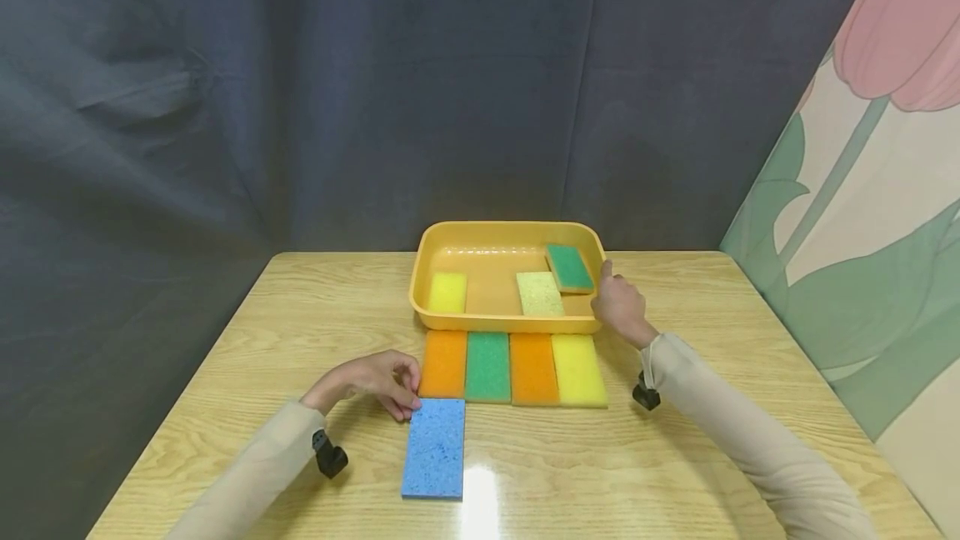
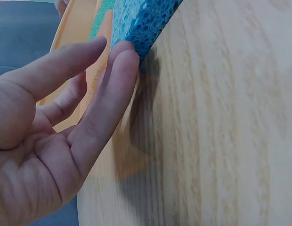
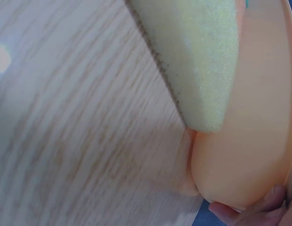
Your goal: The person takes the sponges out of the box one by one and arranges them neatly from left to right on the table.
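Note:
A blue sponge (image 1: 434, 449) lies on the table near its front edge. My left hand (image 1: 381, 382) is at its upper left corner, fingertips touching the end of the sponge, thumb apart from them in the left wrist view. My right hand (image 1: 621, 305) holds the right wall of a yellow plastic tray (image 1: 510, 324), index finger stretched along the outside; part of the grip is hidden. Before the tray lies a side-by-side row: an orange sponge (image 1: 443, 365), a green one (image 1: 487, 367), another orange one (image 1: 534, 369) and a yellow sponge (image 1: 579, 370).
Inside the tray lie a yellow sponge (image 1: 447, 292), a pale yellow sponge (image 1: 539, 294) and a green-topped sponge (image 1: 570, 267) that leans across toward the right wall. A dark curtain (image 1: 465, 90) hangs behind the wooden table (image 1: 330, 298). A flower-patterned wall (image 1: 862, 215) stands at the right.

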Demonstrator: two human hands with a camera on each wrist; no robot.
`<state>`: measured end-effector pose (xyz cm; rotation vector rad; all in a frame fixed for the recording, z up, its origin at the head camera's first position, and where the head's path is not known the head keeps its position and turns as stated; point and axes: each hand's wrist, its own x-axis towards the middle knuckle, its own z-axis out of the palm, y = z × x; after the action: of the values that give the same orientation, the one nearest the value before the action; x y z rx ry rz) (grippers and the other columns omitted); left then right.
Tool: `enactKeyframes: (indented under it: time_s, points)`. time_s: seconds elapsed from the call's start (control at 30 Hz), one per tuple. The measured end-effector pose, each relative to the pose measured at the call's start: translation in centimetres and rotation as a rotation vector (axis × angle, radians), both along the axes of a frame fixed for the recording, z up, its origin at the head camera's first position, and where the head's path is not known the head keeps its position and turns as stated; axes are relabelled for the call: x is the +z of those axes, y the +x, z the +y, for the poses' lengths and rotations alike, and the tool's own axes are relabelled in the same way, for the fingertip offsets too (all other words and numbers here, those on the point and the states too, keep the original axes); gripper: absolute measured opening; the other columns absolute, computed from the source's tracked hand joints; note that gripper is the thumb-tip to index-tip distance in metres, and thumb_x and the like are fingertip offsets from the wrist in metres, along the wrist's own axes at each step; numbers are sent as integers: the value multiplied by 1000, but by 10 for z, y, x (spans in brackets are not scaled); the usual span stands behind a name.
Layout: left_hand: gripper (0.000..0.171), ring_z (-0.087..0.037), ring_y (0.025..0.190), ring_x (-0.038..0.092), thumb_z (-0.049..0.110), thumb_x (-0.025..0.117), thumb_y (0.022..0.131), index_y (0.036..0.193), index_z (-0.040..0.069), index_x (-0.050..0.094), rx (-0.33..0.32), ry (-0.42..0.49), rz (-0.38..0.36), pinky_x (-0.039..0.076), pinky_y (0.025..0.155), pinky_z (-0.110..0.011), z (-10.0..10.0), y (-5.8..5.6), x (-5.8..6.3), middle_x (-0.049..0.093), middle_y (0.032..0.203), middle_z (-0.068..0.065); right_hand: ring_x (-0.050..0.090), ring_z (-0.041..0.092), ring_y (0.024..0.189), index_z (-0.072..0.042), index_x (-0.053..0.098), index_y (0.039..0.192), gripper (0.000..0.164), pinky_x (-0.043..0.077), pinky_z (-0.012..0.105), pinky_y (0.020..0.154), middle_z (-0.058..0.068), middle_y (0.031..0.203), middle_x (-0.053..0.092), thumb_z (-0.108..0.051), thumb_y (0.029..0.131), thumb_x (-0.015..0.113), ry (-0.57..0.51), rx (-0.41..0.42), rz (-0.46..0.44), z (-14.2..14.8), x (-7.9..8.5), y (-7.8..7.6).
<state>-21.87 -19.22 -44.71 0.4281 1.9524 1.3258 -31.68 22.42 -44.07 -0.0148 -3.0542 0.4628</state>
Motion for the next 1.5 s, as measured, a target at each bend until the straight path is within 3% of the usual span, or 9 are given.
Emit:
enactKeyframes:
  time_s: [0.33, 0.9, 1.23, 1.5]
  points:
    - [20, -24, 67, 69, -7, 71, 85, 90, -7, 52, 25, 7, 3, 59, 65, -40, 1, -2, -6, 61, 79, -12, 45, 26, 54, 11, 17, 151, 72, 40, 38, 47, 22, 78, 55, -3, 88, 47, -1, 8, -9, 0, -2, -1]
    - [18, -22, 65, 68, -8, 70, 85, 89, -7, 53, 45, -1, 1, 59, 63, -38, 3, -2, -5, 61, 77, -12, 49, 27, 56, 10, 18, 151, 70, 42, 40, 49, 24, 85, 58, -4, 89, 48, -5, -3, -13, 0, -2, -1]
    - [19, -20, 63, 67, 2, 73, 87, 90, -2, 55, 23, -19, 6, 59, 61, -35, 1, -5, -4, 64, 76, -11, 50, 28, 57, 10, 20, 150, 70, 44, 42, 50, 24, 83, 58, -4, 89, 49, 0, -11, -5, -1, -2, -1]
    - [17, -19, 60, 64, 13, 69, 93, 94, 0, 58, 46, -23, 67, 58, 58, -33, 2, -9, -6, 65, 78, -12, 51, 29, 59, 11, 19, 150, 70, 45, 43, 51, 26, 88, 59, -3, 88, 49, 3, -12, -10, 0, 0, -1]
